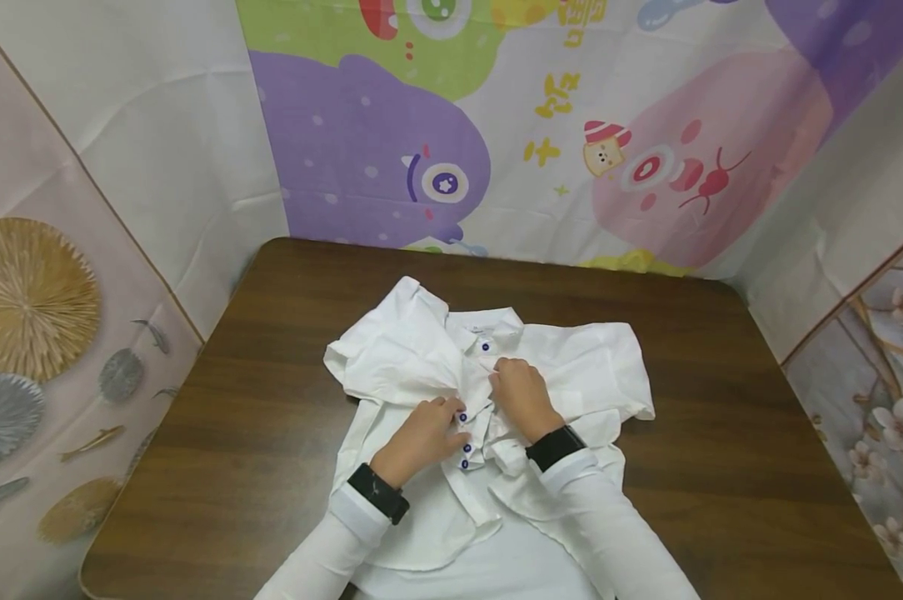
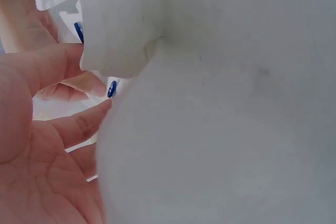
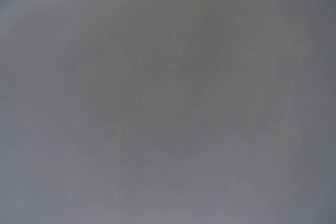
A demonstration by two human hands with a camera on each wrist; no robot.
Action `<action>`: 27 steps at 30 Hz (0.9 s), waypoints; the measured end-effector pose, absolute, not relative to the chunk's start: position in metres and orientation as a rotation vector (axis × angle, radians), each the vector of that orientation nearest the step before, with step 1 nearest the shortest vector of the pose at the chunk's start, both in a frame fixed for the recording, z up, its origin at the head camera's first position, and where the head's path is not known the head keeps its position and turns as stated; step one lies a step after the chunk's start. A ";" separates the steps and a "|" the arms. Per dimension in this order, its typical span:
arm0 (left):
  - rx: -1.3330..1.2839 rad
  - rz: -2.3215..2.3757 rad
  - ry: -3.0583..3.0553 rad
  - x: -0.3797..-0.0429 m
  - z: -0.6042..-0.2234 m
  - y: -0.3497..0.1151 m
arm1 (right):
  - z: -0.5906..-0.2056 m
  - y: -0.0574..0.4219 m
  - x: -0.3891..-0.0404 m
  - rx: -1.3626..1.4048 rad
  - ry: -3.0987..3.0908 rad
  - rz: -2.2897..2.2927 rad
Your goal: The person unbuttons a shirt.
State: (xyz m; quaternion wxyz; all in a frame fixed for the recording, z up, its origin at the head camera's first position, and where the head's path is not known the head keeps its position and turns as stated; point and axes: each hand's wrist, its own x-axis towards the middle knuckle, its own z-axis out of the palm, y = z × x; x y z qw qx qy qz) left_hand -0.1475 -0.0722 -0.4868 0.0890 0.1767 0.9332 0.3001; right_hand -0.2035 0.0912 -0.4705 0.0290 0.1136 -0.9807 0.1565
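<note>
A white shirt point(image 1: 476, 392) lies on the brown table point(image 1: 729, 433), toward its 6 o'clock edge. Its long axis runs from 12 to 6, with the collar point(image 1: 500, 323) pointing at 12; one sleeve points to 10 o'clock, the other to about 3. The left hand point(image 1: 424, 437) touches the button strip, thumb and fingers apart beside a blue button point(image 1: 463, 417). The right hand point(image 1: 525, 398) pinches the front at about 1 o'clock from the left.

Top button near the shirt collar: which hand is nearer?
Right. The right hand is just below the top button, towards the person; the left hand is farther down, beside the lower buttons.
</note>
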 end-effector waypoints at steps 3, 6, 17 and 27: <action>0.531 0.895 2.780 -0.148 -0.487 -0.072 | -0.466 0.093 -0.204 0.314 -3.011 0.507; 0.516 0.898 2.765 -0.147 -0.486 -0.072 | -0.462 0.097 -0.205 0.279 -2.983 0.600; 0.588 0.901 2.778 -0.145 -0.490 -0.074 | -0.440 0.105 -0.202 0.203 -2.885 1.053; 0.686 0.943 2.807 -0.144 -0.492 -0.075 | -0.424 0.104 -0.188 0.204 -2.868 1.236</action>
